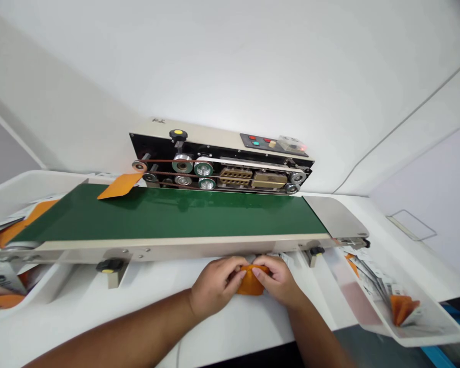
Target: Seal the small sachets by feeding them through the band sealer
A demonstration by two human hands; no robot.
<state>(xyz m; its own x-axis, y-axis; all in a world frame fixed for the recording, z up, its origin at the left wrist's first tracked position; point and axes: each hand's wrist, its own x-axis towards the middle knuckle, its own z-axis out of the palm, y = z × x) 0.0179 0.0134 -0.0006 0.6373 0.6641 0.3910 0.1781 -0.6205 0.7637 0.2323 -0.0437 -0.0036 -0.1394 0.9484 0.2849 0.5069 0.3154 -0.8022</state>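
Orange pkt point(250, 285), sm., plain, top pinched

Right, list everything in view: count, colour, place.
Held packet: one, orange, in both hands
Belt packet: one, orange, belt's left, rear edge
Conveyor belt: one, green, across the middle
Roller machine: one, cream and black, behind belt
Control panel: one, black, machine's right top
Knobs: three, black, machine top and belt front
Metal plate: one, silver, belt's right end
Bins: two, white, left and right
Binned packets: many, orange and whitish, both bins
Table: one, white, beneath
Wall: one, white, behind
Wire loop: one, pale, far right
Left hand: one, bare, packet's left
Right hand: one, bare, packet's right
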